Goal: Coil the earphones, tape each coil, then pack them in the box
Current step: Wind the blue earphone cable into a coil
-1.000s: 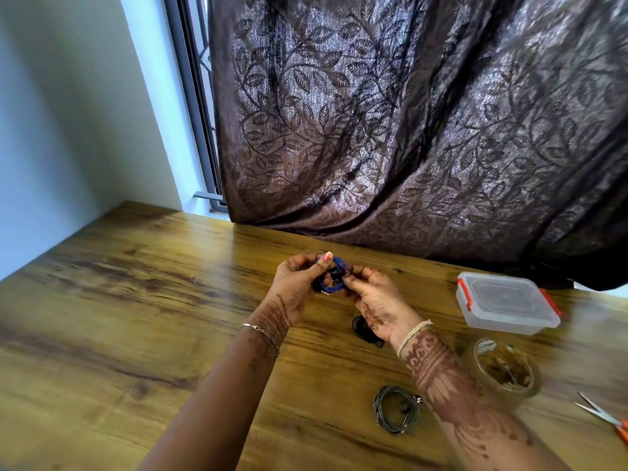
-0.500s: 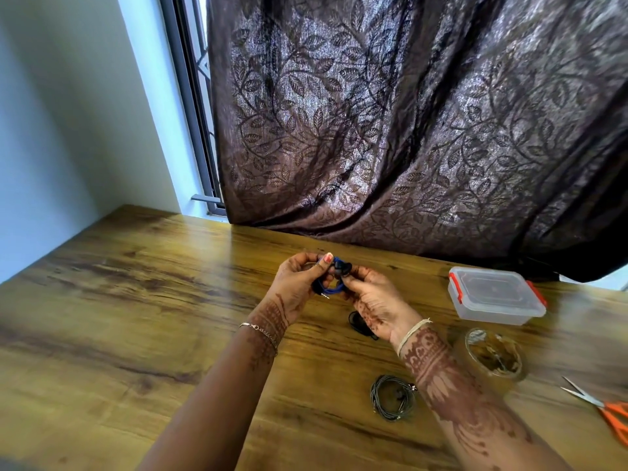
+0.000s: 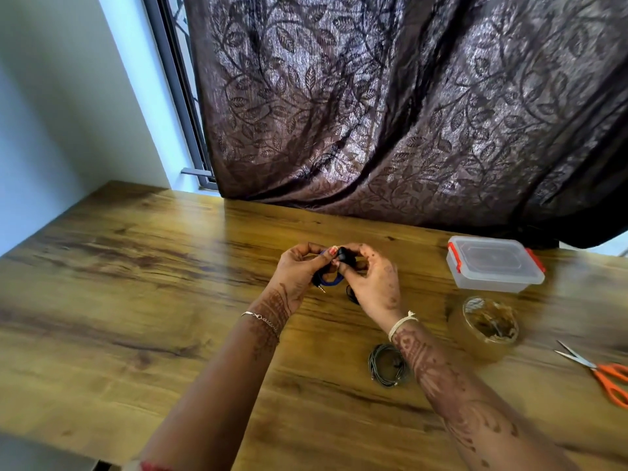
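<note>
Left hand, right hand both pinching blue earphone coil between them. Box well right of right hand.

- One head view, wide-angle, looking forward and down across the wooden table toward the curtain at its far side.
- Close in: left hand and right hand sit mid-frame, forearms entering from the bottom edge.
- Window frame slants in the wide lens; scissors cut off at the right border.
</note>
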